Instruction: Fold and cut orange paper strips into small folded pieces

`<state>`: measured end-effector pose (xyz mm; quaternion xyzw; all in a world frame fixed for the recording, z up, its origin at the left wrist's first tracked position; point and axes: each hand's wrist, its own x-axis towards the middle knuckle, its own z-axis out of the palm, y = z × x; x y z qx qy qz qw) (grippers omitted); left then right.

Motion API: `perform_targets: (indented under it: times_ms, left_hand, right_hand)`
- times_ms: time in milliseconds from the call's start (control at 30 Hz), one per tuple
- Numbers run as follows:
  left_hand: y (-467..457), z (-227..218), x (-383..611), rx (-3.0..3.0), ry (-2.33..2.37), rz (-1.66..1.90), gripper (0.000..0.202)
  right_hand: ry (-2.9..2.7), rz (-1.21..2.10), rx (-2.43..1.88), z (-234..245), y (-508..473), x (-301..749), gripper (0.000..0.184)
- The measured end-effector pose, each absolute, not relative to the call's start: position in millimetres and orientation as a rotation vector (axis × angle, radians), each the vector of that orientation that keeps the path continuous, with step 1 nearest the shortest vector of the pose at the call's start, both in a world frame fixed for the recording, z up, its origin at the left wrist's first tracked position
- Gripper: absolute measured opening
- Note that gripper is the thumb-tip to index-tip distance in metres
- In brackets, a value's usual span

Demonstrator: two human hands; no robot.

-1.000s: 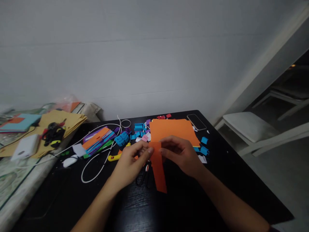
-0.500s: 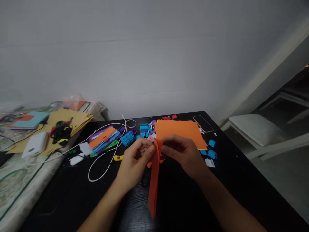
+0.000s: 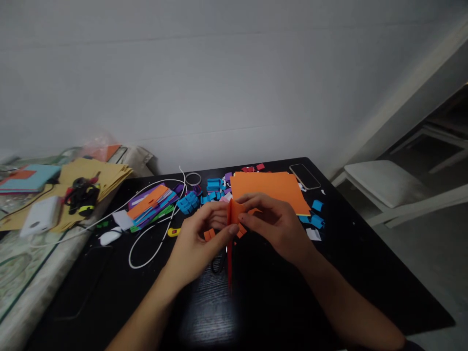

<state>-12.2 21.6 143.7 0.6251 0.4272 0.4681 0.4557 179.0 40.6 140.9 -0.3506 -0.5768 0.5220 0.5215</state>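
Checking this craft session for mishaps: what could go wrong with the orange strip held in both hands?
The orange strip hangs edge-on, pinched only at its top between the left hand and right hand; it might crease or tear there. The scissors lie on the table beneath it, so lowering the hands could snag on them.

Orange paper strip [image 3: 234, 213]: long, narrow, plain colour, no print. I pinch its top end between my left hand [image 3: 199, 242] and right hand [image 3: 278, 227], with thumbs and fingertips on it from both sides. The top part looks creased lengthwise, two faces meeting at a fold. The rest hangs down toward me, roughly upright and turned edge-on, so it reads as a thin dark-orange line. It sits above the black table [image 3: 292, 297], lower end close to the surface; can't tell if it touches.
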Motion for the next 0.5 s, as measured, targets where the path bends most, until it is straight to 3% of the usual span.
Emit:
perform_targets:
  times_ms: [267,500]
  left_hand:
    - [21.9,145.5,-14.4,1.522,0.996,1.032,0.016]
    - [22.1,140.2,-16.9,1.425,0.975,0.976,0.022]
  right_hand:
    - [-1.397,1.250,-0.859,142.8,37.3,177.6,0.008]
    - [-1.392,1.162,-0.895,143.7,35.7,174.9,0.012]
